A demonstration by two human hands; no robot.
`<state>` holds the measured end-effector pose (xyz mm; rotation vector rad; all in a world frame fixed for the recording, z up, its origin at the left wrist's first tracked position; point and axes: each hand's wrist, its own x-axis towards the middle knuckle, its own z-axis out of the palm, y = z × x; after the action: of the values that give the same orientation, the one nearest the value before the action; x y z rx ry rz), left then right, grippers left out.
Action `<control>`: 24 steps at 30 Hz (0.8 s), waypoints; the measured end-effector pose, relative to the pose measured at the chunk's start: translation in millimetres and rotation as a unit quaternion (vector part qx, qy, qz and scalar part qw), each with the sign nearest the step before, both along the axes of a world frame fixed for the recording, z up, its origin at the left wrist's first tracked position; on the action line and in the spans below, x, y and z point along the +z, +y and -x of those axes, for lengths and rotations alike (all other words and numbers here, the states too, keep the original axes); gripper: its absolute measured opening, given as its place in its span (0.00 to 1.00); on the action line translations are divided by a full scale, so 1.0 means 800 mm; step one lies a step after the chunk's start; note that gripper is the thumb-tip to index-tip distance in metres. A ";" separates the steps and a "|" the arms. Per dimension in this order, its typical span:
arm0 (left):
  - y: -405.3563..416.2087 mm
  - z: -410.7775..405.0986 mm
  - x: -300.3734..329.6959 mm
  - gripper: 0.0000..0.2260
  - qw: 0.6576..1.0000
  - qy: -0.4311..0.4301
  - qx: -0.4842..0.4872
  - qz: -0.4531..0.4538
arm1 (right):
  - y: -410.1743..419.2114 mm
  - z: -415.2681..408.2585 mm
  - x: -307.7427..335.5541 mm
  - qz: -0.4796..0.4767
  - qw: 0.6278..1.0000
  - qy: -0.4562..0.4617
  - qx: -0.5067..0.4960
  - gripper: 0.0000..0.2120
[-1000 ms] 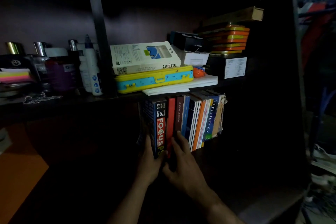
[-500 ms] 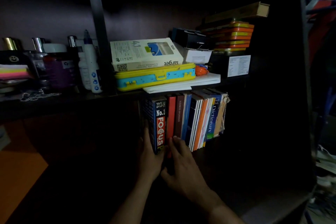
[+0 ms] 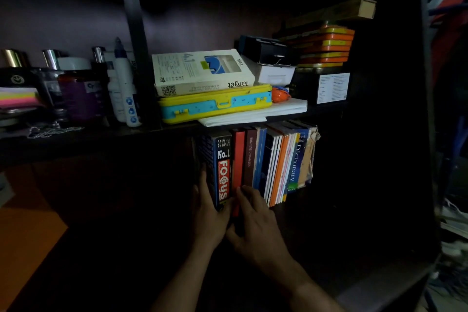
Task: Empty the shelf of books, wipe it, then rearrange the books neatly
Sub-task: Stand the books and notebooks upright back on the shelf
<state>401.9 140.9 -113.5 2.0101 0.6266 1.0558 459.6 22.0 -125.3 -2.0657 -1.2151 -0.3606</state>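
The books [image 3: 255, 162] stand upright in a row on the dark lower shelf [image 3: 316, 213], spines out. The left hand [image 3: 206, 213] lies flat against the outer side of the thick FOCUS book [image 3: 222, 167] at the row's left end. The right hand [image 3: 255, 223] rests straight fingers on the red book [image 3: 238, 159] beside it, gripping nothing. Above sits a yellow case [image 3: 215, 104].

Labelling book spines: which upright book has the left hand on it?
The thick dark-blue "FOCUS" book, leftmost in the row; the left hand touches its outer side.
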 end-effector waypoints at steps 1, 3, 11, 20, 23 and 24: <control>-0.002 0.002 0.000 0.43 1.000 -0.001 -0.001 -0.002 | -0.001 0.001 0.000 -0.001 1.000 0.004 -0.001 0.37; -0.005 0.009 0.003 0.43 1.000 -0.006 0.005 -0.005 | -0.006 0.003 0.006 0.004 1.000 0.024 0.005 0.37; -0.121 0.098 0.009 0.42 0.984 -0.011 -0.087 0.156 | -0.122 0.073 0.027 0.019 0.991 0.129 0.028 0.34; -0.346 0.131 0.047 0.12 0.939 0.138 -0.288 0.124 | -0.376 0.141 0.071 0.051 0.986 0.139 -0.071 0.31; -0.425 0.119 0.044 0.18 0.909 0.218 -0.347 0.073 | -0.484 0.148 0.078 0.128 0.974 0.103 -0.155 0.31; -0.441 0.114 0.040 0.21 0.899 0.241 -0.363 0.043 | -0.510 0.147 0.077 0.159 0.966 0.101 -0.176 0.33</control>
<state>310.5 -211.8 -81.8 2.1608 0.1095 0.0799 341.7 -386.2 -63.8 -2.5337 -0.8220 -0.1148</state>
